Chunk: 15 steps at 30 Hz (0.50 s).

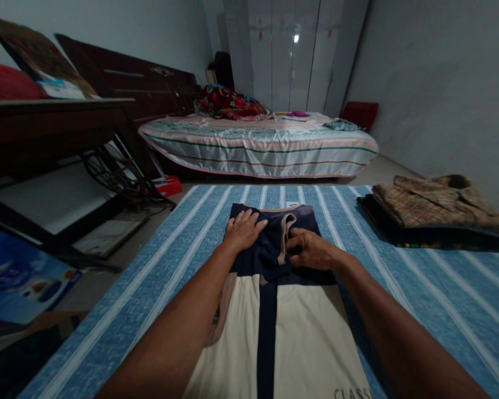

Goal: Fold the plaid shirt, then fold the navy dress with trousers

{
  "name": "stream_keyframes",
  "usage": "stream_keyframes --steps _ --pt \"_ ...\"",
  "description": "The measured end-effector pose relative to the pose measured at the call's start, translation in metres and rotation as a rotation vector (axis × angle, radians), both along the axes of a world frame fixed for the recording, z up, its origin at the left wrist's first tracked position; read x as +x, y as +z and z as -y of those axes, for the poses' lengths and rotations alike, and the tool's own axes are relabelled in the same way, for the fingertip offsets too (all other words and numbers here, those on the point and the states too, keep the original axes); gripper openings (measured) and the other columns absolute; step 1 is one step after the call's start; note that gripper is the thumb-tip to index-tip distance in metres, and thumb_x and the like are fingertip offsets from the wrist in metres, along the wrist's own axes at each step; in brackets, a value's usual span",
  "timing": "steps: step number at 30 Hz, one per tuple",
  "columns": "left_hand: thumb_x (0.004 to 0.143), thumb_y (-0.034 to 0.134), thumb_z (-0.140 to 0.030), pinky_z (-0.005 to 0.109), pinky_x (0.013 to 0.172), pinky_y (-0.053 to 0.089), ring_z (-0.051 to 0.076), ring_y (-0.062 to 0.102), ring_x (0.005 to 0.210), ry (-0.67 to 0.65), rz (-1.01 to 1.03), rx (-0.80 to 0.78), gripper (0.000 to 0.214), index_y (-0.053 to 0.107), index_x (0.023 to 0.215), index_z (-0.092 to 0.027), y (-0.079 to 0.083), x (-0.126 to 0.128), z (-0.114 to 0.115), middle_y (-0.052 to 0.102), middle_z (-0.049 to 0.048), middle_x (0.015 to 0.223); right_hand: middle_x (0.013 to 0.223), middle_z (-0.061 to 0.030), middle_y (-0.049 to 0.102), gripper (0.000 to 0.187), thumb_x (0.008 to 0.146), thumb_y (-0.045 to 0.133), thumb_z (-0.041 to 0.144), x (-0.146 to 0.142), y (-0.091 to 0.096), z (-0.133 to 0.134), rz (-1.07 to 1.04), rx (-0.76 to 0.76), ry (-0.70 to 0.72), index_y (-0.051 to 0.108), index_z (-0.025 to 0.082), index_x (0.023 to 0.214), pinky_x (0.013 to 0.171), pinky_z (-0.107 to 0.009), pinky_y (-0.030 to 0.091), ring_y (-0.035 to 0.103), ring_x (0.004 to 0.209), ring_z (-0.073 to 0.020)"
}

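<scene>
A navy and cream shirt [307,332] lies on the blue striped cover, its navy part farthest from me. Dark lettering shows at its lower right edge. My left hand [244,230] rests flat on the navy fabric at the left, fingers spread. On the other side, my right hand [310,248] has its fingers curled against the navy cloth beside a raised tan-edged band [286,235]. Its thumb and fingertips are closed on the fabric there. The fold under the right fingers is partly hidden.
Folded clothes, a tan checked garment [432,202] over a dark one [386,224], lie at the right of the striped cover [170,266]. Beyond stands another bed [266,147] with a red floral blanket [228,102]. A dark table [58,108] and a blue box [20,277] are left.
</scene>
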<state>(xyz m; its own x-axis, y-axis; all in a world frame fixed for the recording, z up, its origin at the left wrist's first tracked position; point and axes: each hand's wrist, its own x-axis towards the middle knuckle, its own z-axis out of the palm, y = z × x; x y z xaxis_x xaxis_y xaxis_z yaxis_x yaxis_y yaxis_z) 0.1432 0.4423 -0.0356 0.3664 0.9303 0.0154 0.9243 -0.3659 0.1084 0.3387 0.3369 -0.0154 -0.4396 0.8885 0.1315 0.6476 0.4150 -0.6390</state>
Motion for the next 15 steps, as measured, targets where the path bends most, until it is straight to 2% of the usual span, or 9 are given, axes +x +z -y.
stream_keyframes --steps 4,10,15 --pt "0.091 0.018 -0.058 0.048 0.107 0.02 0.027 0.021 0.137 -0.007 0.004 0.005 0.06 0.038 0.135 -0.024 -0.0003 0.0002 -0.0005 0.028 0.0071 0.15 0.094 -0.0001 0.058 0.024 0.069 0.069 0.014 -0.0003 -0.0003 -0.0005 -0.045 -0.012 0.011 0.074 0.028 0.089 0.086 -0.028 0.041 0.054 0.095 -0.0178" --pt "0.09 0.018 -0.059 0.048 0.108 0.02 0.027 0.022 0.137 -0.006 0.011 -0.001 0.06 0.038 0.135 -0.025 0.0008 -0.0004 0.0016 0.028 0.0069 0.15 0.094 0.0006 0.056 0.026 0.065 0.07 0.012 0.003 0.0021 0.0002 -0.067 -0.052 0.015 0.073 0.026 0.088 0.083 -0.026 0.043 0.055 0.091 -0.0163" --pt "0.09 0.018 -0.059 0.048 0.108 0.02 0.027 0.021 0.137 -0.007 0.012 -0.001 0.06 0.038 0.136 -0.024 0.0003 -0.0009 0.0009 0.028 0.007 0.15 0.096 -0.0007 0.056 0.023 0.064 0.077 0.033 0.0034 0.0003 -0.0016 -0.084 -0.068 0.03 0.073 0.024 0.085 0.084 -0.028 0.042 0.055 0.091 -0.0174"
